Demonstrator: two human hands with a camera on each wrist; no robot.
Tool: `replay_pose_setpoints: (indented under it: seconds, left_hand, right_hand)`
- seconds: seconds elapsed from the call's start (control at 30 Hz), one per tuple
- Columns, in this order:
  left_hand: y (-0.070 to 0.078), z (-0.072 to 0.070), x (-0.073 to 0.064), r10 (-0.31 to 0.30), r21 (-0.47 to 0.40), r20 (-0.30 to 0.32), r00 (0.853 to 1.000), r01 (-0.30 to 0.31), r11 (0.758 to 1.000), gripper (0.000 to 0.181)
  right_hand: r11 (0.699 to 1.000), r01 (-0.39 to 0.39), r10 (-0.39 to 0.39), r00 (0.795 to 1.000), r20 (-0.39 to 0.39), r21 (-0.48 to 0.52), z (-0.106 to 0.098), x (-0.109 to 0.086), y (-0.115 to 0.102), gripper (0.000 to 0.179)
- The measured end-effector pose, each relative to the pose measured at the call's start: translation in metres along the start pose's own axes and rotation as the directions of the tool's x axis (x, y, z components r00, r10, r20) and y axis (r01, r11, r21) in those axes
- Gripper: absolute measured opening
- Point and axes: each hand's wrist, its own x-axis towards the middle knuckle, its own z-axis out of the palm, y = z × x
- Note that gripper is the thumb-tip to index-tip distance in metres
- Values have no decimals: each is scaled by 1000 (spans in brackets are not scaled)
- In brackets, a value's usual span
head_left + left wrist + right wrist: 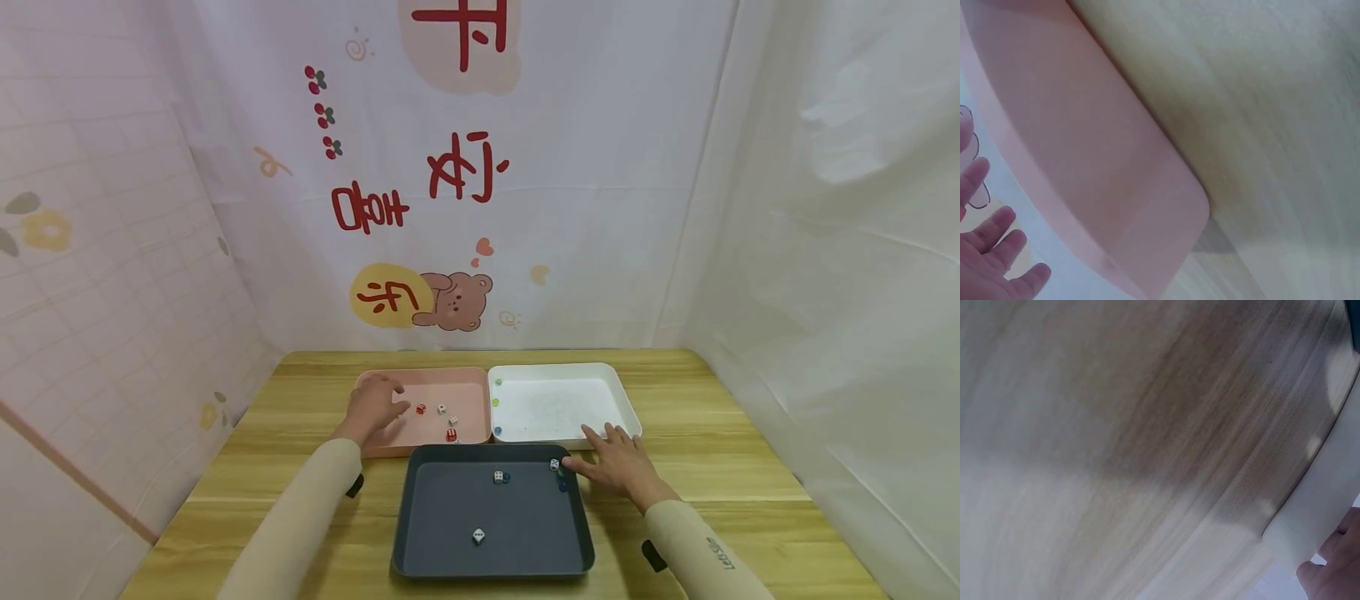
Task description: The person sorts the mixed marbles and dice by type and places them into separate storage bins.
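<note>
Over the left part of the pink tray (427, 377), my left hand (372, 406) reaches with fingers loosely spread. Red dice, such as this red die (452, 434), and small white dice lie to its right in that tray. The left wrist view shows its fingertips (1004, 219) apart beside the tray wall. My right hand (618, 461) hovers where the dark grey tray (480, 567) meets the white tray (566, 404). Its thumb extends over the grey rim, close to a white die (554, 464) and a small blue piece (563, 486). Neither hand shows anything held.
Another white die (498, 477) lies beside a blue piece, and a third white die (478, 536) is nearer the front of the grey tray. Small yellow-green and blue pieces line the white tray's left side. A wooden table (750, 500) holds everything, with a printed curtain (600, 208) behind.
</note>
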Motion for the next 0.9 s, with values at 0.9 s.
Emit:
replay_pose_setpoints:
  seconds: [0.9]
  left_hand:
    - [47,0,-27,242,-173,92,966,-224,959,34]
  right_hand:
    - [1000,6,-6,1000,-1,-6,0,0,0,82]
